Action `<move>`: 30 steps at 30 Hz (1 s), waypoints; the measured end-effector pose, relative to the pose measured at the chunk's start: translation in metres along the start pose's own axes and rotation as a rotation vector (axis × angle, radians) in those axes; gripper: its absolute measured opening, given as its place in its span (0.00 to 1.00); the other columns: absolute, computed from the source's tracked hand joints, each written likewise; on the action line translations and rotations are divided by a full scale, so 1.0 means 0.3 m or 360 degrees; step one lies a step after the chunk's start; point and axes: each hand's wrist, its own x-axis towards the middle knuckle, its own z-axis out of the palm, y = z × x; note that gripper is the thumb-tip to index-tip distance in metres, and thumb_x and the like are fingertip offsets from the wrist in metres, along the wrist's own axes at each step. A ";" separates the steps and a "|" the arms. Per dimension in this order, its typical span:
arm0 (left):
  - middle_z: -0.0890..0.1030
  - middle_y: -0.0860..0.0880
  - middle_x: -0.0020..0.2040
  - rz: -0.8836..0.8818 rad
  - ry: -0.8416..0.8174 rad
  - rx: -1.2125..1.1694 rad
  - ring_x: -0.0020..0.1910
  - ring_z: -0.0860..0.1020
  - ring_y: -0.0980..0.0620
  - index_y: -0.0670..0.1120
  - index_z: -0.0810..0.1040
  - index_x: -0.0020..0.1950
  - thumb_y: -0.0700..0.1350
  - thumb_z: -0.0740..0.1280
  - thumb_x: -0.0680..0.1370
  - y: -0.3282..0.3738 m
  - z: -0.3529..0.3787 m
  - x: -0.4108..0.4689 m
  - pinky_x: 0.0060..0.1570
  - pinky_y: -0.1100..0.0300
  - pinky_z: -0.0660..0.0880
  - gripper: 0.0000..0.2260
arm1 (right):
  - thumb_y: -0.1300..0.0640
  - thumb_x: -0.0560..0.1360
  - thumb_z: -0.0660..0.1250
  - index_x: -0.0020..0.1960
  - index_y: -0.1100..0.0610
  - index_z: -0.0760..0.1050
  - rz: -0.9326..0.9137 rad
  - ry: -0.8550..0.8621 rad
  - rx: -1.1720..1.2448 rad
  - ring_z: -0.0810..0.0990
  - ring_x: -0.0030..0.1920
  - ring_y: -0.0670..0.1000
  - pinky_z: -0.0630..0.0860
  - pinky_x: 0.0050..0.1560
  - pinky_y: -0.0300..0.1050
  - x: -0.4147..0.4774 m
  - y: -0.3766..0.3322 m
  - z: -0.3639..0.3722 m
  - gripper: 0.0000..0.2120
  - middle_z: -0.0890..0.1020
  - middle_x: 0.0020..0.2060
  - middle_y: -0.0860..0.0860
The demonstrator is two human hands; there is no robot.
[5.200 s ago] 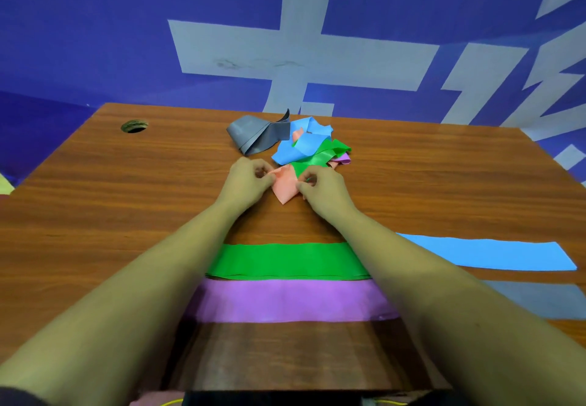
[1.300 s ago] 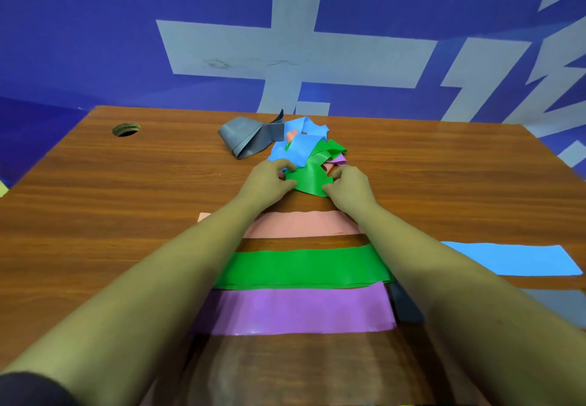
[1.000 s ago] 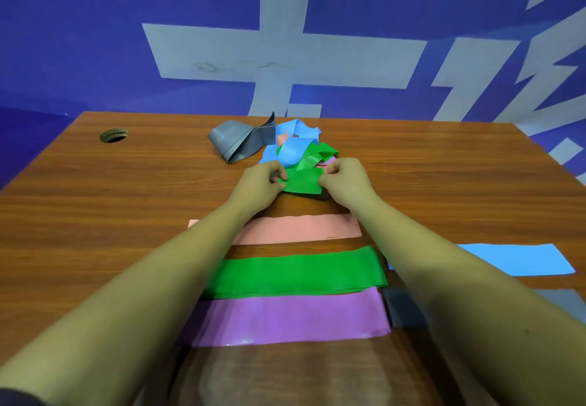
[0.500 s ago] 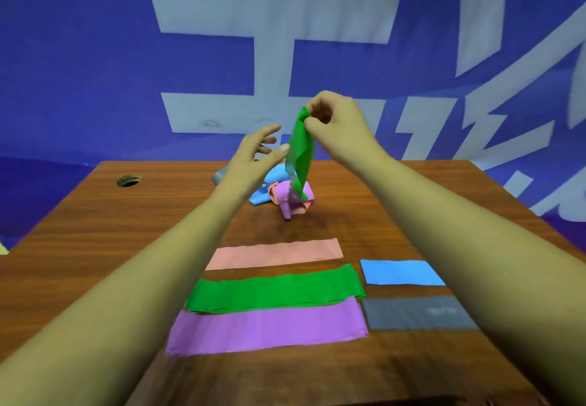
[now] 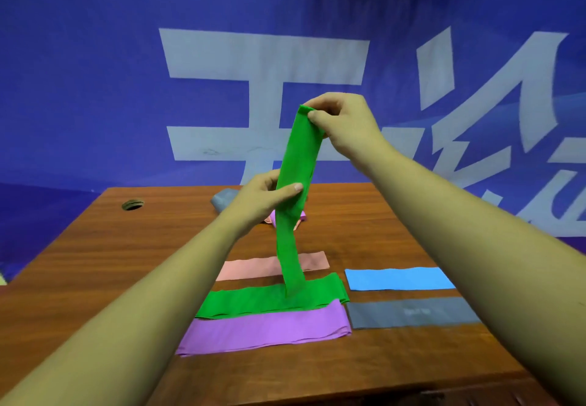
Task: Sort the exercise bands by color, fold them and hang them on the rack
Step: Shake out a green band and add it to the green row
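Behind the wooden table (image 5: 95,247) I see a blue banner (image 5: 95,88) with large pale characters, cut off at the frame edges, so I cannot read them. On the head view, the right hand (image 5: 345,123) pinches the top of a hanging green band (image 5: 298,167), and the left hand (image 5: 260,202) grips it lower down. Its tail reaches the flat green band (image 5: 253,302), which lies between the pink band (image 5: 253,269) and the purple band (image 5: 263,329), with the blue band (image 5: 399,278) and the grey band (image 5: 409,312) to the right, the grey one's faint print illegible.
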 end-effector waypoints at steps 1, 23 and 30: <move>0.84 0.47 0.43 -0.0009 0.0013 -0.0034 0.40 0.82 0.55 0.37 0.79 0.55 0.40 0.68 0.78 0.001 0.003 -0.014 0.42 0.63 0.78 0.08 | 0.66 0.76 0.65 0.49 0.60 0.82 0.0059 -0.0013 0.0040 0.80 0.40 0.44 0.78 0.41 0.38 -0.008 0.004 0.000 0.08 0.82 0.39 0.49; 0.84 0.42 0.40 -0.0510 -0.0298 0.0092 0.38 0.81 0.46 0.42 0.79 0.48 0.44 0.70 0.77 -0.151 -0.115 -0.256 0.42 0.53 0.79 0.05 | 0.65 0.75 0.70 0.41 0.59 0.79 0.0465 0.0153 0.0299 0.82 0.37 0.49 0.80 0.36 0.42 -0.079 0.087 -0.023 0.05 0.82 0.36 0.54; 0.83 0.43 0.39 -0.0676 -0.0205 0.0090 0.33 0.79 0.49 0.39 0.80 0.52 0.42 0.70 0.77 -0.205 -0.209 -0.330 0.34 0.60 0.76 0.08 | 0.65 0.76 0.69 0.36 0.56 0.75 0.0728 0.0356 0.0249 0.79 0.39 0.51 0.79 0.34 0.43 -0.156 0.221 -0.027 0.10 0.79 0.36 0.53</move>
